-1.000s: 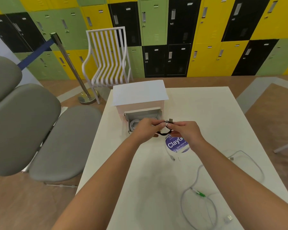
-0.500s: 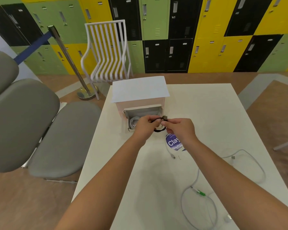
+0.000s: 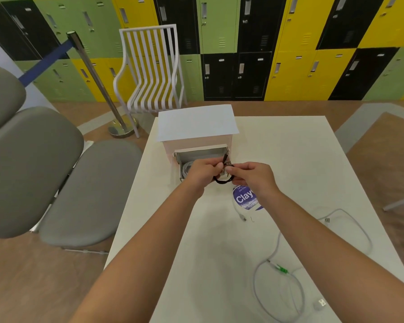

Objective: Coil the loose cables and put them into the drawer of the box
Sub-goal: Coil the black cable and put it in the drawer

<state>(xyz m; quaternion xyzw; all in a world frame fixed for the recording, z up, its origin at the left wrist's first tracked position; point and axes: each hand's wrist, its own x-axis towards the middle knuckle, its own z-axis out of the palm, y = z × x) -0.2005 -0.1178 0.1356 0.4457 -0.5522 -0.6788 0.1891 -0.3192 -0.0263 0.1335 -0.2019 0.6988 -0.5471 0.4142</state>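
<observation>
A small coiled black cable [image 3: 222, 180] hangs between my two hands just above the front of the open drawer [image 3: 201, 153]. My left hand [image 3: 202, 171] pinches the coil from the left and my right hand [image 3: 251, 176] pinches it from the right, with its plugs sticking up between the fingertips. The drawer belongs to a pale pink box [image 3: 197, 136] with a white sheet on top. A coiled grey cable [image 3: 187, 168] lies inside the drawer at the left. A loose white cable [image 3: 239, 209] and a long grey cable [image 3: 278, 250] with a green connector lie on the white table [image 3: 289, 159].
A round purple sticker [image 3: 244, 199] lies under my right wrist. Grey padded seats [image 3: 56, 183] stand left of the table. A white slatted chair [image 3: 149, 66] and a barrier post [image 3: 96, 85] stand behind the box, in front of coloured lockers.
Both hands have carried the black coil forward, from above the purple sticker to the open drawer's front. The loose cables on the table have not moved.
</observation>
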